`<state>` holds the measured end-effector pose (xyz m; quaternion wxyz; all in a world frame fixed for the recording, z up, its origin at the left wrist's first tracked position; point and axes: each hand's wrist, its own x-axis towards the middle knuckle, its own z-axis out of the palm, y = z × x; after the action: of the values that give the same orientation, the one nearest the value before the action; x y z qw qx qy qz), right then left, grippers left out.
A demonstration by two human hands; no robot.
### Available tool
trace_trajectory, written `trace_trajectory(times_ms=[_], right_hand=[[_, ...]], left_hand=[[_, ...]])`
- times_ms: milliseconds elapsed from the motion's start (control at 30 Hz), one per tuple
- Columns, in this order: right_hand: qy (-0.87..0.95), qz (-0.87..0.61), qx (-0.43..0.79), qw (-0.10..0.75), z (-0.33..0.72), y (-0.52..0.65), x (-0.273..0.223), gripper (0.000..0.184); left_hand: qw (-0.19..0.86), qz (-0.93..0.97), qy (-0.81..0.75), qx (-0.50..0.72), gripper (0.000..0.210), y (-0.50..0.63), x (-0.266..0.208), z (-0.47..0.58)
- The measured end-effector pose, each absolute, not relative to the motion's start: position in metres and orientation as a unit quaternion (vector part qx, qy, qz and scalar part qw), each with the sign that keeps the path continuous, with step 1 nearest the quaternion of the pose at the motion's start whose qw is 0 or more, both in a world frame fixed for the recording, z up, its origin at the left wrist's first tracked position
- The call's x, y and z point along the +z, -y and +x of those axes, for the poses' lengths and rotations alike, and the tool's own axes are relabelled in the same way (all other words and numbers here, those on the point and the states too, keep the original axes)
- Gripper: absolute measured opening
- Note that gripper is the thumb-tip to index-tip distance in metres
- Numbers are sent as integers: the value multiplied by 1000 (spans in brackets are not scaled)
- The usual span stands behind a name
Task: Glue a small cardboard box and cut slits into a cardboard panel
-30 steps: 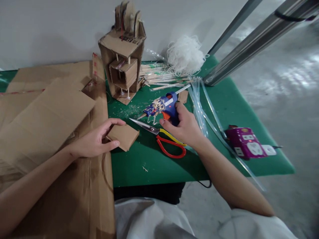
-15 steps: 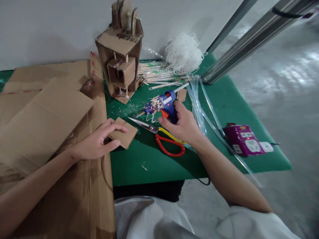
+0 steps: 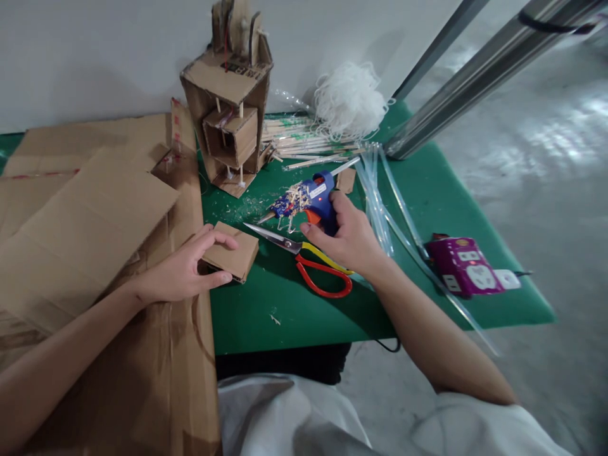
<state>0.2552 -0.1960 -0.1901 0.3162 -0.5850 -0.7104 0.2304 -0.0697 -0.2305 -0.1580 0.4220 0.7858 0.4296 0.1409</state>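
My left hand point(image 3: 187, 266) holds a small square cardboard piece point(image 3: 235, 250) at the left of the green table, its thumb along the near edge and its fingers over the top and far side. The piece's cut edge shows a layered thickness. My right hand point(image 3: 354, 237) is closed around the handle of a blue hot glue gun point(image 3: 323, 199), whose front is crusted with pale stringy bits. A clear glue stick juts from its back. Between the hands lie scissors point(image 3: 304, 253) with red and yellow handles, blades slightly apart.
A cardboard model point(image 3: 228, 120) with a hanging box stands behind. Wooden sticks point(image 3: 304, 139), a heap of white string point(image 3: 351, 104) and clear glue sticks point(image 3: 380, 209) lie further right, near a purple power socket point(image 3: 468, 266). Large cardboard sheets point(image 3: 85, 228) cover the left. A metal post point(image 3: 451, 95) rises behind.
My left hand has shifted the cardboard piece slightly left and turned it a little, so its near edge shows more. My right hand and the glue gun have stayed almost still.
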Motion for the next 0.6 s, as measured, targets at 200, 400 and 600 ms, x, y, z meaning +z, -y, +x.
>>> trace_trajectory(times_ms=[200,400,600], right_hand=[[705,-587,236,321,255,196,-188,44],[709,-583,235,318,255,196,-189,45],[716,-577,240,312,253,197,-187,43]], left_hand=[[446,776,-428,125,31,227,-161,-71],[411,788,-436,141,27,226,-157,-68],[397,793,-437,151,25,227,-155,-66]])
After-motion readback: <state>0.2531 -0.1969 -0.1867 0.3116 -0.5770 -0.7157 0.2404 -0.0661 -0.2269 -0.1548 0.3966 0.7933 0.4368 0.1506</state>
